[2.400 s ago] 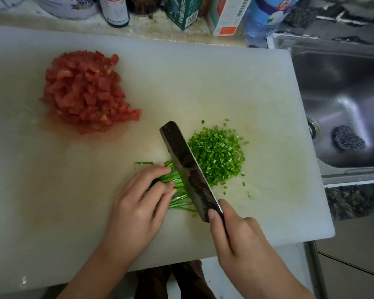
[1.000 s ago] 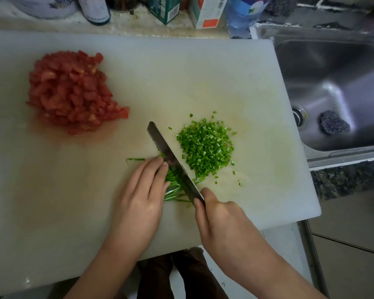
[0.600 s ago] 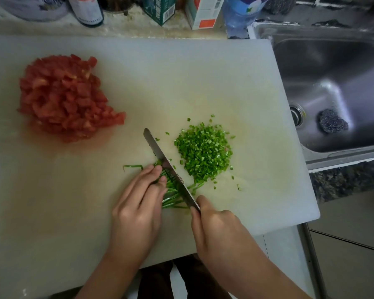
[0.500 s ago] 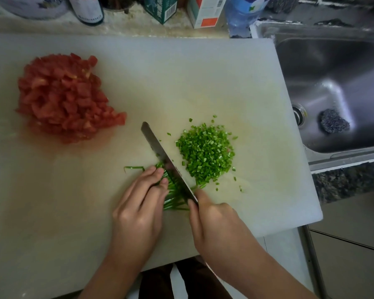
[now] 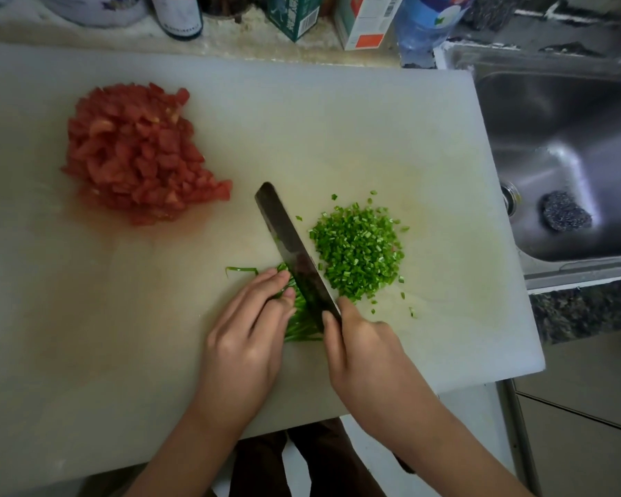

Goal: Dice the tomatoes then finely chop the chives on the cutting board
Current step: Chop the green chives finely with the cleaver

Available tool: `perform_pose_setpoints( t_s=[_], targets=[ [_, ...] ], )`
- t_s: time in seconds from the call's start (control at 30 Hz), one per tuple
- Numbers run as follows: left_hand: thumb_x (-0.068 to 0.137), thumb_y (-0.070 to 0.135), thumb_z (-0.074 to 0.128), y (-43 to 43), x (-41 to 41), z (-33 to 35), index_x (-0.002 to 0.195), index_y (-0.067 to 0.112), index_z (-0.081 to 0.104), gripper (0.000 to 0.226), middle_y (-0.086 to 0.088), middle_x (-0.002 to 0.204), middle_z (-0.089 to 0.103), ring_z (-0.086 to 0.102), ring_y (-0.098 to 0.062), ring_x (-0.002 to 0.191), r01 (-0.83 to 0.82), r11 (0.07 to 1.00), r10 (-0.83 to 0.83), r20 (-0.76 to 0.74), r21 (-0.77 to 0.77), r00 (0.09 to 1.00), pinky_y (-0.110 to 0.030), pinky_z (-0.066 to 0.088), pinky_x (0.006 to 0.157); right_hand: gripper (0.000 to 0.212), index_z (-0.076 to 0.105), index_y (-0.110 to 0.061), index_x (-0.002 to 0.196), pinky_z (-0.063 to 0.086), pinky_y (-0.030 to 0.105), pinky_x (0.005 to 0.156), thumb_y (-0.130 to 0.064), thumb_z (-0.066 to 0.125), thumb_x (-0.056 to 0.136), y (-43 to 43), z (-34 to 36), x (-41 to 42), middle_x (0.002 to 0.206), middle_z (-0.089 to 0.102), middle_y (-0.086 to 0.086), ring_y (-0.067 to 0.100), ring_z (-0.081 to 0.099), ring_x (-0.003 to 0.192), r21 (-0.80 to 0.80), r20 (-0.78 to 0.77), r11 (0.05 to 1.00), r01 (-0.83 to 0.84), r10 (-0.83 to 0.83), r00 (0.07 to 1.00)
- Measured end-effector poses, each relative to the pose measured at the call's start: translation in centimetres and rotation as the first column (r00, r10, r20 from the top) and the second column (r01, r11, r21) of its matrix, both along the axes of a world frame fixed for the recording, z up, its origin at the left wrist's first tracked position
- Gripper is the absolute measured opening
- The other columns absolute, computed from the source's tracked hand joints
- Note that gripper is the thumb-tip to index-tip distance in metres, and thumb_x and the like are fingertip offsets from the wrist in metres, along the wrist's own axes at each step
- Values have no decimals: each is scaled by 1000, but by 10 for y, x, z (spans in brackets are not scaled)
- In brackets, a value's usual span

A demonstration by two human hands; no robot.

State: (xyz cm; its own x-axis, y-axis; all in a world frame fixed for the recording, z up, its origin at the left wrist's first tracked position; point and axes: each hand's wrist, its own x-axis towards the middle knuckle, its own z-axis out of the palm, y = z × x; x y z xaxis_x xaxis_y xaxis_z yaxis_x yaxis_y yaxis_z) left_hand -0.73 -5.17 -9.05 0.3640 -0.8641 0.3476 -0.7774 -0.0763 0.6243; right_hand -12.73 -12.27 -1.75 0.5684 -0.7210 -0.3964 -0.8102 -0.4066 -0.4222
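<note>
Uncut chives (image 5: 300, 326) lie near the cutting board's (image 5: 355, 120) near edge: light, limp, apt to scatter. Left hand (image 5: 246, 338) pins them under flat fingers (image 5: 264, 294), just beside the knife (image 5: 291, 252); right hand (image 5: 363, 349) grips the knife at the blade heel.

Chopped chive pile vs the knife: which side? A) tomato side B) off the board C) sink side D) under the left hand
C: the chopped chive pile lies on the sink side of the knife, while the diced tomatoes sit on its other side.
</note>
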Motion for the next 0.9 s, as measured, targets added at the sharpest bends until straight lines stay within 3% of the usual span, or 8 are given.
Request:
perform_pose_setpoints(
  t_s=[0.13, 0.23, 0.37, 0.53, 0.67, 0.77, 0.83, 0.9],
  targets=[
    [90, -1, 64, 2, -2, -2, 91, -7, 73, 10, -19, 113, 69, 65, -31, 113, 2, 1000, -2, 39, -7, 999, -40, 50, 101, 27, 44, -19, 113, 27, 30, 45, -36, 28, 100, 10, 3, -8, 57, 36, -8, 16, 37, 49, 7, -17, 1000, 25, -25, 1000],
    [91, -1, 63, 1, -3, -5, 93, -7, 72, 11, -20, 114, 69, 64, -32, 114, 3, 1000, -4, 66, 3, 998, -43, 51, 99, 24, 48, -15, 106, 25, 29, 51, -32, 32, 100, -2, -8, 10, 61, 48, -1, 28, 54, 60, -51, 97, 998, 29, -24, 995],
    [91, -1, 64, 3, -2, -5, 92, -6, 72, 10, -19, 113, 68, 64, -33, 114, 16, 1000, -17, 84, 12, 996, -44, 51, 98, 25, 55, -10, 103, 25, 26, 49, -27, 37, 99, -2, -15, 15, 61, 59, 8, 30, 55, 54, -114, 178, 990, 78, -57, 982],
    [92, -3, 64, 3, -1, -13, 100, -4, 67, 8, -20, 116, 65, 60, -36, 117, 54, 993, -73, 197, 105, 978, -47, 51, 95, 20, 54, -17, 95, 40, 39, 59, -29, 38, 99, -12, -5, 5, 62, 56, 3, 25, 54, 59, 91, 246, 986, 137, -156, 957],
    [91, -4, 66, 4, 0, -15, 101, -2, 66, 10, -20, 116, 65, 60, -37, 117, 66, 989, -94, 211, 136, 973, -47, 52, 94, 21, 46, -35, 78, 37, 29, 42, -40, 36, 96, -23, 18, -14, 47, 48, -2, 15, 44, 38, 201, 326, 964, 173, -232, 917],
    [88, -7, 69, 2, -1, -14, 99, -2, 64, 14, -21, 114, 64, 60, -38, 115, 65, 991, -89, 202, 121, 975, -47, 52, 93, 21, 45, -34, 78, 38, 34, 42, -44, 34, 93, -14, 28, -38, 46, 44, 0, 14, 41, 37, 261, 296, 942, 211, -286, 911],
    [89, -7, 67, 2, -1, -13, 98, -2, 63, 11, -22, 112, 65, 61, -38, 114, 68, 992, -88, 203, 106, 975, -47, 52, 94, 17, 46, -35, 82, 40, 31, 43, -40, 36, 95, -1, 24, -49, 47, 46, 2, 16, 45, 39, 282, 246, 930, 235, -307, 919],
    [90, -5, 66, 1, -1, -11, 97, -3, 64, 8, -22, 111, 65, 61, -38, 113, 66, 993, -85, 214, 97, 973, -46, 53, 94, 18, 44, -36, 87, 41, 28, 48, -49, 32, 92, 15, 17, -58, 50, 47, 4, 17, 46, 45, 259, 200, 931, 257, -312, 929]
  ],
)
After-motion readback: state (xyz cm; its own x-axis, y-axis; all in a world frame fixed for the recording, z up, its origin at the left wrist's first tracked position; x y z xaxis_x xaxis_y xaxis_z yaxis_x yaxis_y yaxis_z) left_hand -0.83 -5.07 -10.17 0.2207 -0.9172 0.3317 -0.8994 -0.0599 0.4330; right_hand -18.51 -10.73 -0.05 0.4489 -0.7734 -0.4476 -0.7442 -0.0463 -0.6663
